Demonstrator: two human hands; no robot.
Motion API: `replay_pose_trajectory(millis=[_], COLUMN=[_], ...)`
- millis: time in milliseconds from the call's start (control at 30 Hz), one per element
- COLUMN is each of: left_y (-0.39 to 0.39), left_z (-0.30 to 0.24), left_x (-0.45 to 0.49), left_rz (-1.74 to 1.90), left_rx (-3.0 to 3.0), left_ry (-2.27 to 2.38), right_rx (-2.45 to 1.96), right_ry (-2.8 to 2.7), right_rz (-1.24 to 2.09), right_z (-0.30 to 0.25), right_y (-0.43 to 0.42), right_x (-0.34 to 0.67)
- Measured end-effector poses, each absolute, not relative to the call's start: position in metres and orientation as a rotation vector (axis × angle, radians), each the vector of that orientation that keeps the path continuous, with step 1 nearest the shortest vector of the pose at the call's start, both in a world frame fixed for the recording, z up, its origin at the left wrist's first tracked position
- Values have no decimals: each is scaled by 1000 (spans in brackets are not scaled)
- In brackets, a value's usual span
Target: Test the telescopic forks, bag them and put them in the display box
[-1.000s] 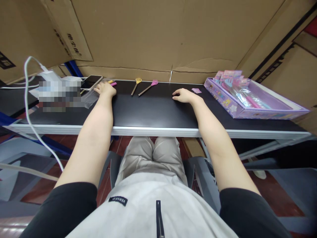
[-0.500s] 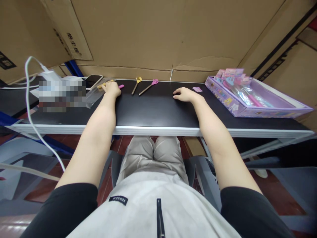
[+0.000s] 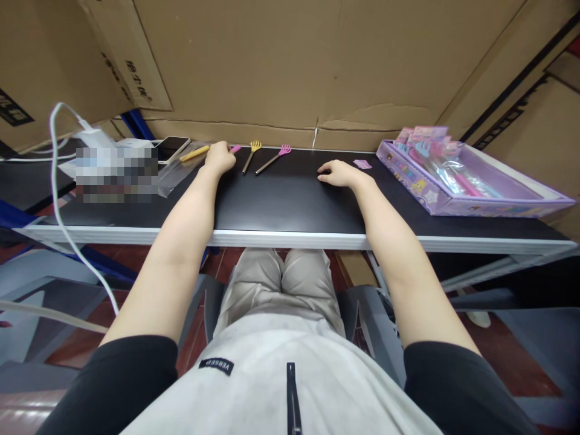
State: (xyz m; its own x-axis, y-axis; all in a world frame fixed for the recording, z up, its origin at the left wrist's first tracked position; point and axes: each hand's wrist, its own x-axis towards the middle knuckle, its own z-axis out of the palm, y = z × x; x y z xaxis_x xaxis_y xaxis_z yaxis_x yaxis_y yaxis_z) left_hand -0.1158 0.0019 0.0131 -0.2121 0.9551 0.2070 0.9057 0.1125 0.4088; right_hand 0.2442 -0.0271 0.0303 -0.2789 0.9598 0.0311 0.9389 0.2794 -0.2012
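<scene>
Open tabletop (image 3: 281, 199) at centre; yellow fork (image 3: 249, 159), pink fork (image 3: 270, 161) behind; purple box (image 3: 475, 205) right.

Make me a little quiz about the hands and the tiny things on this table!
1. Pick one: what pokes out of the left hand?
A. a pink stick
B. a blue ball
C. a spoon
2. True or false: the right hand lies flat on the black table and holds nothing.
3. What colour is the head of the fork stick that lies just right of the yellow-headed fork stick?

Key: 1. A. 2. True. 3. Pink.
</scene>
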Motion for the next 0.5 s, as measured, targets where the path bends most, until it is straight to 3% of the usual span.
replay_pose_trajectory(millis=[267, 500], left_y=[-4, 2], left_z=[15, 9], left_x=[-98, -100], left_rz=[622, 658], left_rx=[2016, 2088], left_ry=[2206, 2108], right_rx=[-1693, -1671], right_ry=[-2429, -2600], right_rz=[186, -122], right_z=[25, 22], right_y=[-27, -22], right_x=[229, 196])
